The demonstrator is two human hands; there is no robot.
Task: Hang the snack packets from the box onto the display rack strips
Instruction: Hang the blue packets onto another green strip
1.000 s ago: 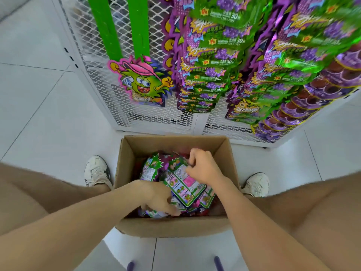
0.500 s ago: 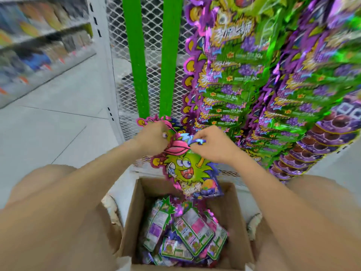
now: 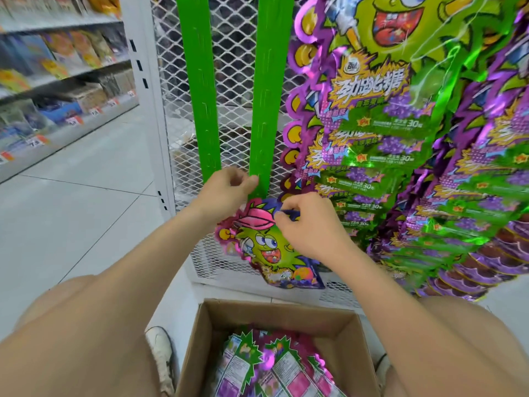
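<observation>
Grinning monster (pink cap) covers the packet (image 3: 267, 252) below the strip (image 3: 267, 96).

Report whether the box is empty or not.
Not empty: the open box shows many packets piled inside it.

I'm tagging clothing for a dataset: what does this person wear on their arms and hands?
Nothing shows: no sleeves reach into view, and the left hand and right hand carry no gloves, rings, watch or bracelet.
</observation>
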